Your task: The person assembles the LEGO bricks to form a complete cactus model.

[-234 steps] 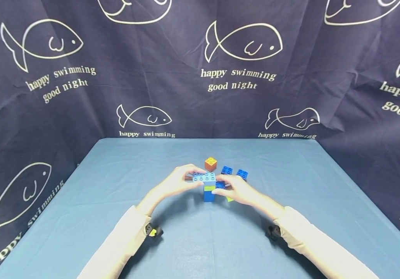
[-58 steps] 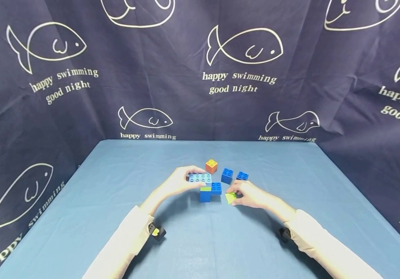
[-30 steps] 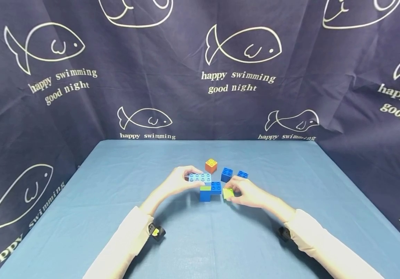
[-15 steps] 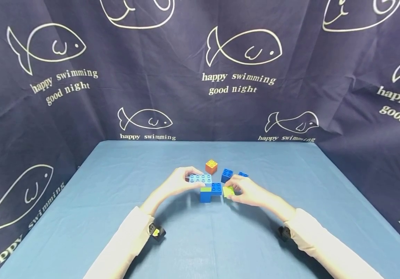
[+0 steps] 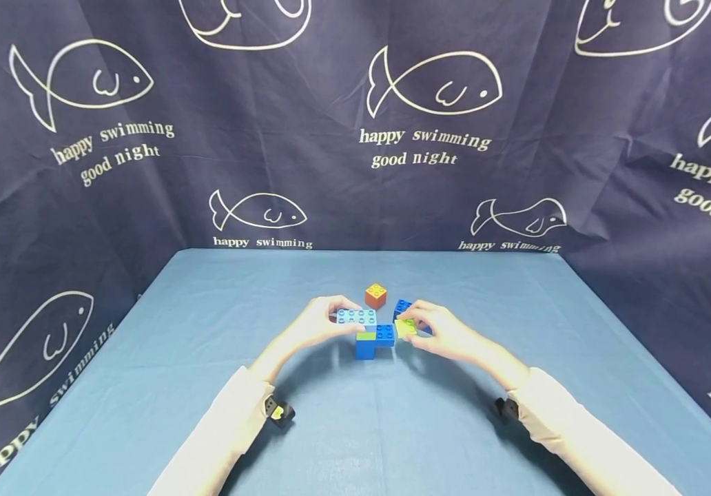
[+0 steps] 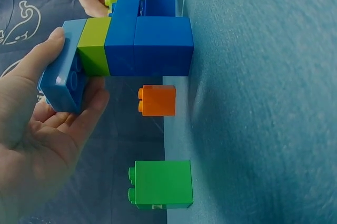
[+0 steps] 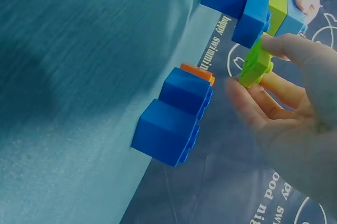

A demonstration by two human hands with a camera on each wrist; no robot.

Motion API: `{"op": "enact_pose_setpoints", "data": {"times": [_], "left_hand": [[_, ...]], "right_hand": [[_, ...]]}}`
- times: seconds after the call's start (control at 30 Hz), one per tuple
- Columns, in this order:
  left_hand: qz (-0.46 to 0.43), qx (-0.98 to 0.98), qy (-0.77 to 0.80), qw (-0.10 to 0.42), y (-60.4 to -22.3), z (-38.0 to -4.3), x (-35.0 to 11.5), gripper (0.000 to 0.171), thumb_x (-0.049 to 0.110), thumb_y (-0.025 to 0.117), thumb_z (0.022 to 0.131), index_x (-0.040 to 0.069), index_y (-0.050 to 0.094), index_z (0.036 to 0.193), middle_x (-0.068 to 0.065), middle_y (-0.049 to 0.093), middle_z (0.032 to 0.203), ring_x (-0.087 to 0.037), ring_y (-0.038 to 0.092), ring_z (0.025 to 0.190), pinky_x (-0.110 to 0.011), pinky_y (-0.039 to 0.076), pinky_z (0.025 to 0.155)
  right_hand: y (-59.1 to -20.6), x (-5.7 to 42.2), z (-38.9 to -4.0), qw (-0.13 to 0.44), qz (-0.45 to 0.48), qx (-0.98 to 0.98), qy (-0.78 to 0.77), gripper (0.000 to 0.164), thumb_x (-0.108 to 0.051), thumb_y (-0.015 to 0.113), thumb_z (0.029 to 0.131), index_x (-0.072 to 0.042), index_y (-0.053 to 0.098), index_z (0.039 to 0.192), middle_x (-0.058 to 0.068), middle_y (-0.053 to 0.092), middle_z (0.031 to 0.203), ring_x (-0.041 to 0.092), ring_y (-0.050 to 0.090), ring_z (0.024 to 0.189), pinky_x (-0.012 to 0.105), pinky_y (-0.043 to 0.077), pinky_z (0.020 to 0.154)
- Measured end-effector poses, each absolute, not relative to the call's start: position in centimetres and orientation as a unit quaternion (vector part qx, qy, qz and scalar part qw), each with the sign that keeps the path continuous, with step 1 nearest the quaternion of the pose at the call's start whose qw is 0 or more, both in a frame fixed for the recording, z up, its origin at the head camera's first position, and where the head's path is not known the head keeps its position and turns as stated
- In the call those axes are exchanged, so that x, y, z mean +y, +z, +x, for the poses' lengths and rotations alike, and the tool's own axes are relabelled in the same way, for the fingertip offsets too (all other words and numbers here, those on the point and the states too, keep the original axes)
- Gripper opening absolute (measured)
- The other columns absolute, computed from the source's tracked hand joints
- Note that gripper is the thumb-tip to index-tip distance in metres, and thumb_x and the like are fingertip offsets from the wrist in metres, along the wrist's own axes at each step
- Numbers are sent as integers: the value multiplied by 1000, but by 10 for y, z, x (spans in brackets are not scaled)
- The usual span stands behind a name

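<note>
In the head view my left hand (image 5: 315, 325) grips the light blue brick (image 5: 355, 317) on top of a small upright stack. Below it come a lime green brick (image 6: 95, 47), a dark blue brick (image 5: 384, 333) that juts out to the right, and another dark blue brick (image 5: 364, 351) at the bottom on the table. My right hand (image 5: 445, 334) pinches a loose lime green brick (image 7: 256, 63) between thumb and fingers. It is off the table, just right of the jutting brick and close to its level; the right wrist view shows its studs facing the fingers' side.
An orange brick (image 5: 375, 296) stands behind the stack. Two dark blue bricks (image 7: 184, 91) lie beyond my right hand, which partly covers them in the head view. A green brick (image 6: 162, 184) shows in the left wrist view. A dark fish-print cloth hangs behind the table.
My right hand has gone from the stack to the loose lime green brick, taken it and lifted it beside the stack. My left hand stays on the light blue brick; the stack shifted slightly left.
</note>
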State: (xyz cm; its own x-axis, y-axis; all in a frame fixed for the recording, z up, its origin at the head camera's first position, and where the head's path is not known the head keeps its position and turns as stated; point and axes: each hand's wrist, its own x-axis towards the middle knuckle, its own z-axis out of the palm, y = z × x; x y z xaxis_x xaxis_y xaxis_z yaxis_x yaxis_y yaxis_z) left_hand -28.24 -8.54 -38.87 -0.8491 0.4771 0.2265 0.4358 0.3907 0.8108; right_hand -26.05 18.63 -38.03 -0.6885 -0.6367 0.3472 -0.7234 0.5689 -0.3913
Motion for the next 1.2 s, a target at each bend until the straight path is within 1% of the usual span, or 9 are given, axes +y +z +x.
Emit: {"op": "enact_pose_setpoints", "data": {"times": [0.13, 0.3, 0.57, 0.87, 1.2], "left_hand": [[276, 834, 477, 21, -388, -282, -85, 31, 30, 78, 75, 15, 69, 101, 1, 70, 94, -9, 62, 81, -24, 51, 74], [278, 834, 476, 18, -389, -281, -85, 31, 30, 78, 75, 15, 69, 101, 0, 70, 94, -9, 62, 80, -25, 51, 74], [274, 831, 484, 20, -389, -282, -85, 29, 29, 79, 75, 17, 69, 100, 3, 69, 92, -10, 63, 80, -26, 52, 74], [276, 828, 489, 15, -392, -282, -85, 30, 30, 78, 75, 16, 69, 100, 3, 69, 92, -9, 61, 80, -24, 52, 71], [276, 826, 491, 10, -393, -283, -86, 29, 29, 79, 75, 16, 69, 100, 3, 69, 90, -9, 60, 78, -23, 51, 69]], "right_hand": [[-379, 184, -259, 89, 385, -880, 263, 28, -12, 68, 83, -2, 66, 108, 6, 61, 97, 23, 57, 81, 38, 52, 70], [-377, 180, -257, 71, 371, -887, 267, 30, -14, 68, 83, -3, 66, 110, 6, 61, 100, 19, 59, 86, 39, 54, 75], [-377, 177, -258, 88, 383, -879, 270, 30, -15, 69, 83, -3, 65, 111, 5, 62, 100, 16, 60, 85, 36, 54, 75], [-379, 171, -257, 71, 384, -873, 291, 30, -17, 70, 83, -4, 66, 110, 4, 62, 98, 17, 62, 86, 39, 55, 74], [-378, 170, -259, 70, 391, -874, 280, 30, -16, 70, 84, -3, 66, 110, 6, 61, 98, 19, 63, 86, 37, 55, 76]]}}
